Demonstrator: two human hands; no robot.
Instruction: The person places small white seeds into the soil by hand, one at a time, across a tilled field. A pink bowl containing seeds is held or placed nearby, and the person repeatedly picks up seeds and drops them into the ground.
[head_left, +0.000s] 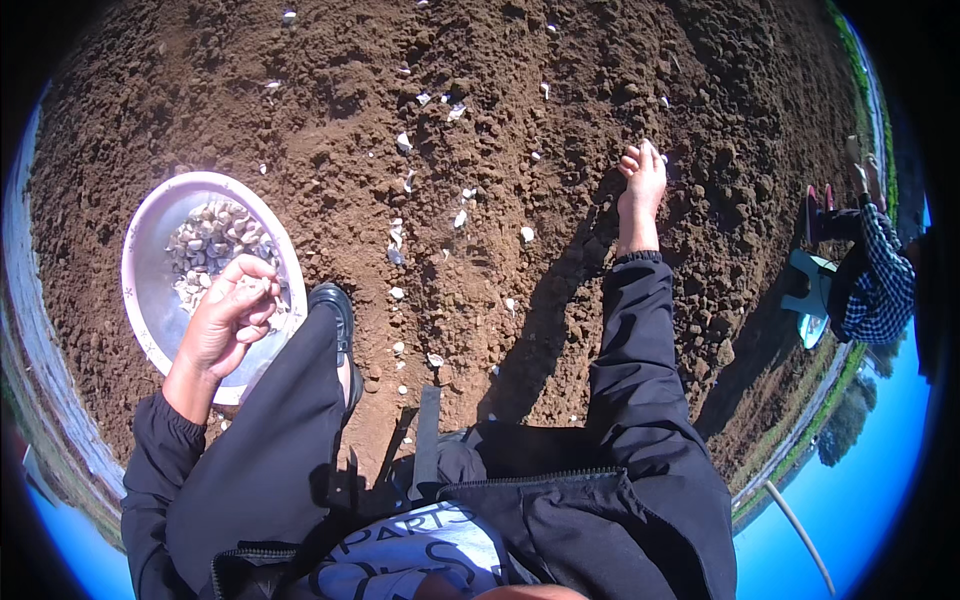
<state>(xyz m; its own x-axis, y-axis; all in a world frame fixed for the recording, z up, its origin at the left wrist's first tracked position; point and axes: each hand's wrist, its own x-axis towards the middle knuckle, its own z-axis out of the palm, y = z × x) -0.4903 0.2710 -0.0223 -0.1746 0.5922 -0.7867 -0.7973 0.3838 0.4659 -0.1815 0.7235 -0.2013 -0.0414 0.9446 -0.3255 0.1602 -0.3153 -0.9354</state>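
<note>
My left hand (229, 315) is closed around a few garlic cloves (259, 285), above a pink-rimmed basin (135, 277). Inside the basin lies a heap of loose garlic cloves (217, 232). Stretched forward over the tilled brown soil (480, 315), my right hand (643, 176) has its fingertips drawn together close to the ground. A pale clove (664, 159) shows right beside those fingertips; whether anything is pinched between them is hidden. Several cloves sit in rough rows on the soil, among them a clove (527, 235) and another clove (397, 292).
My black shoe (341, 322) stands against the basin's right side. Bits of papery garlic skin (395, 241) lie between the rows. At the far right another person (874, 277) is by a green plastic stool (810, 281). A pale strip (52, 360) borders the field on the left.
</note>
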